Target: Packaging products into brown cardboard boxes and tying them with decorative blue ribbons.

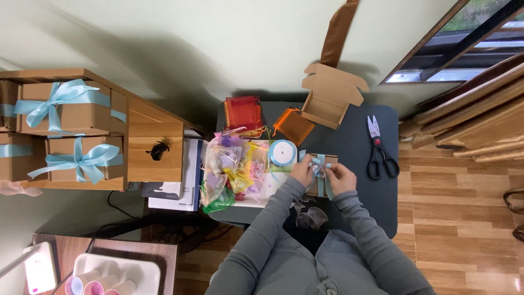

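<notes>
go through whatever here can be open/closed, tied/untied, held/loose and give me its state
small brown cardboard box: closed, under both hands
light blue ribbon: around that box, held by left hand and right hand
empty brown cardboard box: open, flaps up
black-handled scissors: lying shut, untouched
light blue ribbon spool: lying flat
stacked brown gift boxes: closed, bows tied

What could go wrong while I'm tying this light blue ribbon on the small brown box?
The light blue ribbon could slip off the small brown cardboard box, since both hands, left hand and right hand, pinch only the bow. The round ribbon spool beside your left hand might get knocked over.
</notes>
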